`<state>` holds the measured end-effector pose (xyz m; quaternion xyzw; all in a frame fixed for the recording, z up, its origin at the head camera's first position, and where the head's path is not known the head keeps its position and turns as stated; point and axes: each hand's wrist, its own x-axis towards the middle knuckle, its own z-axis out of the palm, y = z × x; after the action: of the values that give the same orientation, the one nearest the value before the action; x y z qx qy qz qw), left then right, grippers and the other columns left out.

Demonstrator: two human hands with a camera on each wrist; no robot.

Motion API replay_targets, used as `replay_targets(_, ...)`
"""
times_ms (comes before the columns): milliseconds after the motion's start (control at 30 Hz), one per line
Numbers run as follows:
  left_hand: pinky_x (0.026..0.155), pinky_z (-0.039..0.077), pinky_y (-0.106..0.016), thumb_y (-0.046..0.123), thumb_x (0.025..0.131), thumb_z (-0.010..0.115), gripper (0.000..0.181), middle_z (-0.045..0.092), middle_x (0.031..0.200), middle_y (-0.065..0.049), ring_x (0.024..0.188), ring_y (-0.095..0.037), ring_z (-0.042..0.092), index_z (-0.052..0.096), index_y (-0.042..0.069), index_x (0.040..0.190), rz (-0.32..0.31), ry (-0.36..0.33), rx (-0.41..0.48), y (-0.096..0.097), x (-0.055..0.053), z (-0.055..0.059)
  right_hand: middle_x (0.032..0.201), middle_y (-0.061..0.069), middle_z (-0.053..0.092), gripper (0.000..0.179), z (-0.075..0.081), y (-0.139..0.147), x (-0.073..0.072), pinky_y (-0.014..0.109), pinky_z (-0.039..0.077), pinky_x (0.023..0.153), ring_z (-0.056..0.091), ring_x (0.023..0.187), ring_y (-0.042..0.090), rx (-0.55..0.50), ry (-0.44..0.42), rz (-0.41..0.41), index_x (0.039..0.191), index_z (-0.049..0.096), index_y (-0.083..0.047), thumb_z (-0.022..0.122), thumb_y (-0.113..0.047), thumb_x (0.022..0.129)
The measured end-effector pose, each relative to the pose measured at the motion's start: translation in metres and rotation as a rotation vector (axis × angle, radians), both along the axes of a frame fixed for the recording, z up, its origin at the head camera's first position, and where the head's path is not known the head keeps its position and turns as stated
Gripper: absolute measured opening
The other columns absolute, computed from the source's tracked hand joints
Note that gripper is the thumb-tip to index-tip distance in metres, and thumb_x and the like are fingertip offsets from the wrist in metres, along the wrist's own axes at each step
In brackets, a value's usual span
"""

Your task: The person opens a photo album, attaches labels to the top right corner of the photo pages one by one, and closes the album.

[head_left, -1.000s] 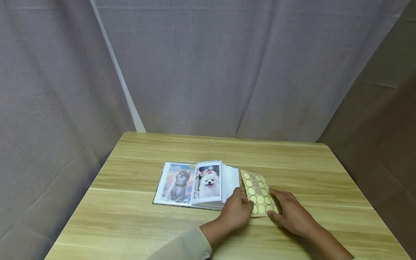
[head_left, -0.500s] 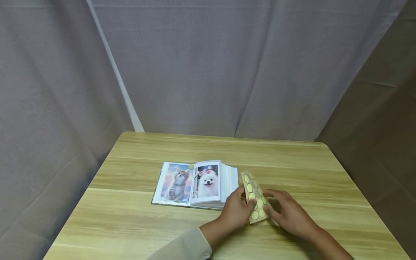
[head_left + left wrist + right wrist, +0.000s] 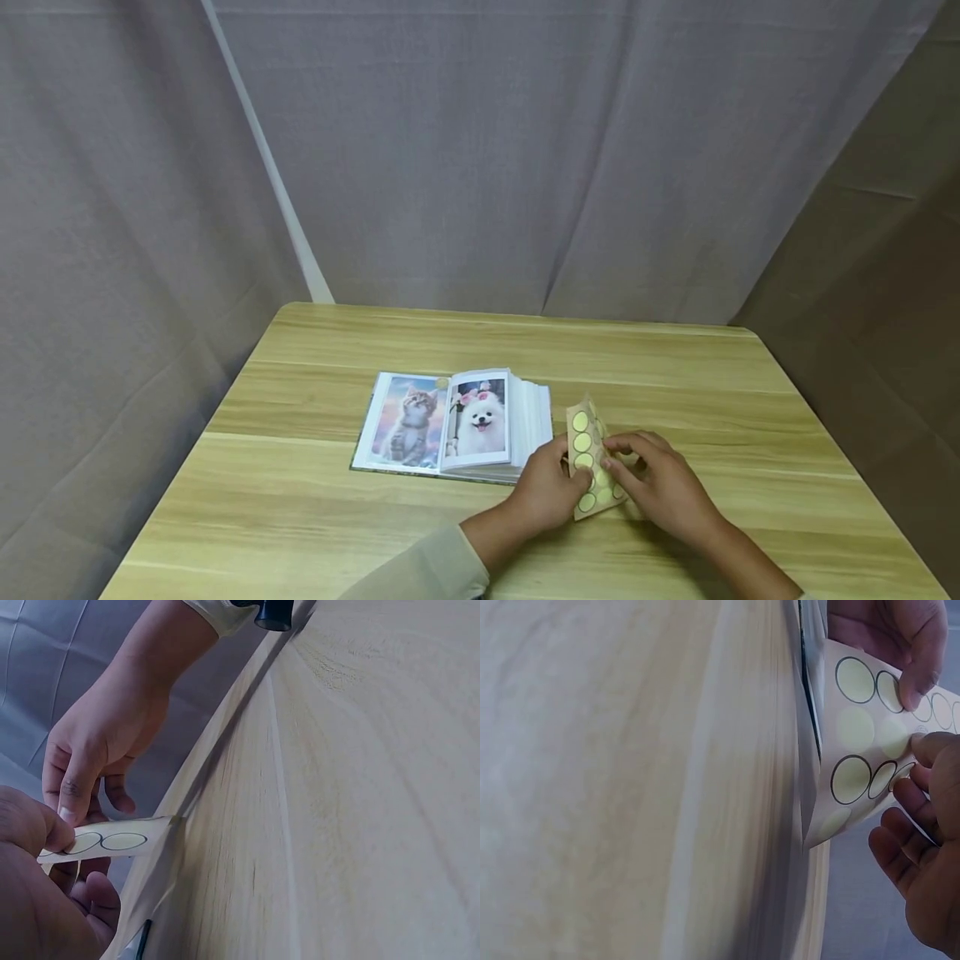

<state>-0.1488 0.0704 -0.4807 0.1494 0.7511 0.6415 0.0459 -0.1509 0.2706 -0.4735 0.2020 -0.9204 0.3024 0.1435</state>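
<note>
My left hand grips a sheet of round yellow stickers by its left side in the head view, thumb on the front. The sheet is lifted off the table, tilted and bent. My right hand pinches its right part between thumb and index finger, also seen in the right wrist view, where the right thumb lies over the stickers. Whether a sticker is lifting there, I cannot tell. To the left lies an open photo album, showing a kitten picture and a white dog picture.
The wooden table spreads around the album and hands. A small round sticker sits at the top of the kitten page. Grey curtains hang close behind and beside the table.
The sticker sheet has risen from the table and tilted up, bending between the hands. My right hand has shifted left, its thumb and index finger coming together on the sheet.
</note>
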Motion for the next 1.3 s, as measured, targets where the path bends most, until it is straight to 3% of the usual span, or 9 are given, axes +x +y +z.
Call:
replay_targets(233,0.063,0.052,-0.018,-0.002,0.091,0.065,0.023,0.064,0.083,0.01,0.069,0.002,0.059,0.069,0.003,0.113,-0.021,-0.009,-0.016,0.0001,0.0004,0.001,0.105,-0.01,0.069,0.015,0.0015,-0.0019,-0.0006,0.029,0.056,0.068,0.064,0.091,0.015,-0.025,0.019,0.005,0.107,0.075,-0.021,0.079,-0.019,0.093)
replay_targets(467,0.065,0.052,-0.018,-0.001,0.092,0.063,0.027,0.066,0.087,0.009,0.07,0.003,0.06,0.068,0.002,0.119,-0.039,-0.011,-0.018,0.0007,0.0019,0.0016,0.098,-0.011,0.071,0.017,0.0015,-0.0024,0.0008,0.024,0.05,0.061,0.057,0.074,0.004,-0.042,0.072,0.002,0.099,0.076,-0.022,0.084,-0.012,0.086)
replay_targets(667,0.064,0.052,-0.018,-0.002,0.092,0.063,0.027,0.066,0.086,0.008,0.068,0.003,0.06,0.067,0.003,0.118,-0.043,-0.01,-0.006,0.0012,0.0031,0.0019,0.095,-0.009,0.071,0.017,0.0021,-0.0043,0.004,0.023,0.046,0.055,0.053,0.066,0.003,-0.082,0.058,-0.016,0.095,0.076,-0.022,0.085,-0.01,0.085)
replay_targets(833,0.062,0.051,-0.018,-0.002,0.092,0.063,0.023,0.064,0.081,0.01,0.066,0.003,0.058,0.067,0.004,0.114,-0.039,0.002,-0.025,0.001,0.0032,0.0016,0.094,-0.011,0.07,0.017,0.0023,-0.0047,0.0049,0.023,0.045,0.054,0.053,0.065,0.003,-0.085,0.051,-0.03,0.092,0.075,-0.024,0.085,-0.012,0.085)
replay_targets(1033,0.071,0.052,-0.018,-0.002,0.092,0.062,0.021,0.072,0.087,0.005,0.076,0.003,0.062,0.068,0.002,0.111,-0.041,0.018,-0.036,0.0006,0.0042,0.0,0.092,-0.013,0.067,0.023,-0.001,-0.0043,0.0051,0.022,0.046,0.057,0.053,0.068,0.002,-0.072,0.07,-0.035,0.088,0.071,-0.027,0.085,-0.009,0.084)
replay_targets(1300,0.074,0.053,-0.018,-0.003,0.091,0.059,0.023,0.073,0.088,0.004,0.078,0.003,0.062,0.068,0.001,0.112,-0.058,0.008,-0.017,-0.0001,0.003,-0.002,0.095,-0.011,0.069,0.022,-0.0046,-0.0035,0.0033,0.021,0.048,0.059,0.057,0.071,0.011,-0.074,0.076,-0.051,0.098,0.074,-0.022,0.086,-0.01,0.083)
